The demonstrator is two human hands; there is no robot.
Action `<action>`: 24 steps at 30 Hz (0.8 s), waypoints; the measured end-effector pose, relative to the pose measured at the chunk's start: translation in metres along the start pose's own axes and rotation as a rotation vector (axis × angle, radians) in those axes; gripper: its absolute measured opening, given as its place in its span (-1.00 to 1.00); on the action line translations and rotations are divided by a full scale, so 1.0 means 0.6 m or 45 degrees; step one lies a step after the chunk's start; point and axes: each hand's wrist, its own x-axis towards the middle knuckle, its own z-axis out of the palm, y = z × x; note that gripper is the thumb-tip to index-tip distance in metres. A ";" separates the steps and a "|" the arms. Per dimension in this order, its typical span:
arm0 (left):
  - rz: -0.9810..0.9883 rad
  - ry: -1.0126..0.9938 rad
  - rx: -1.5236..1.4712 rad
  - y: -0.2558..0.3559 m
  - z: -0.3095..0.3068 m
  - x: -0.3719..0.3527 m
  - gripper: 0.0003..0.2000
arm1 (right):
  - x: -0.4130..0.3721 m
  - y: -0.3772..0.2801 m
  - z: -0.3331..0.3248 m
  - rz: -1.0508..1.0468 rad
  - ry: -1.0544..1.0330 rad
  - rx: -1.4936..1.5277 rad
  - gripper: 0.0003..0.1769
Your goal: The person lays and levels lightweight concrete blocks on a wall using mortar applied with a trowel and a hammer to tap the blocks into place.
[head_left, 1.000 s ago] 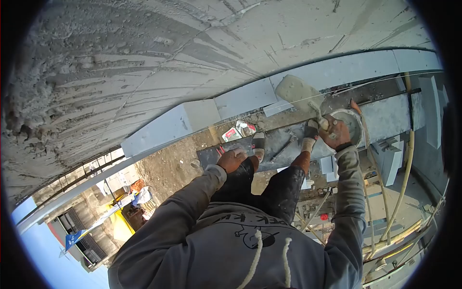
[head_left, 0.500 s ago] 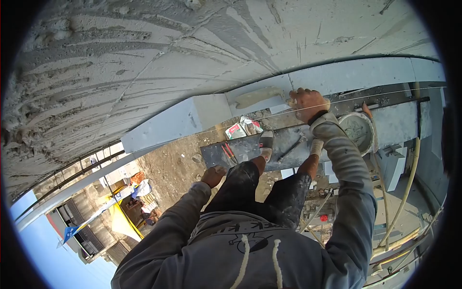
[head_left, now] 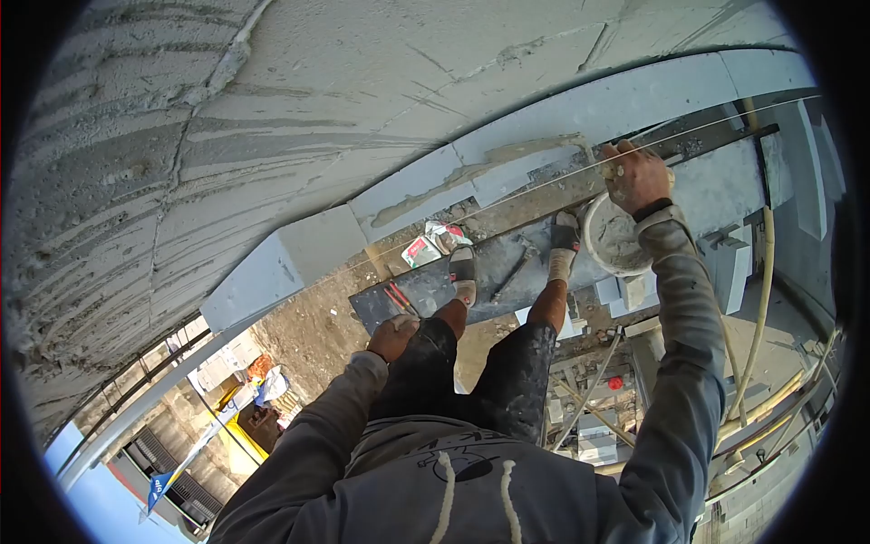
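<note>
My right hand [head_left: 637,176] is closed around a tool with a pale yellowish handle, apparently a trowel; its blade is hard to make out. It is beside the far end of a grey mortar strip [head_left: 480,170] on the row of pale blocks [head_left: 535,122], close to the taut string. Just below this hand stands a round bucket [head_left: 594,238] of grey mortar, its rim partly covered by my wrist. My left hand [head_left: 393,337] lies by my left knee with nothing in it, its fingers loosely extended.
My feet stand on a dark plank [head_left: 426,292]. On it lie red-handled pliers [head_left: 399,297] and a hammer-like tool [head_left: 515,272]. A red-and-white bag [head_left: 421,252] is beside the plank. A rough wall [head_left: 317,118] rises ahead; bamboo poles [head_left: 759,308] stand at right.
My right hand has moved right along the blocks, and the mortar strip is longer. My left hand has come against my knee. The view has shifted and turned.
</note>
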 end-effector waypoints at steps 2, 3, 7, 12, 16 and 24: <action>-0.018 0.006 -0.006 0.024 0.009 0.002 -0.62 | -0.011 0.033 -0.015 0.084 -0.107 -0.037 -0.59; -0.031 0.017 0.019 0.040 0.011 0.007 -0.63 | -0.012 0.053 -0.016 0.089 -0.100 -0.042 -0.59; -0.031 0.000 0.004 0.073 0.043 0.021 -0.65 | -0.036 0.128 -0.030 0.103 -0.016 -0.115 -0.55; -0.047 -0.065 -0.020 0.137 0.081 0.036 -0.64 | -0.048 0.196 -0.048 0.166 0.028 -0.091 -0.58; -0.039 -0.095 -0.008 0.147 0.110 0.060 -0.61 | -0.051 0.224 -0.057 0.206 0.094 -0.149 -0.60; -0.015 -0.118 -0.024 0.191 0.128 0.074 -0.61 | -0.080 0.209 -0.026 0.437 0.179 -0.207 -0.59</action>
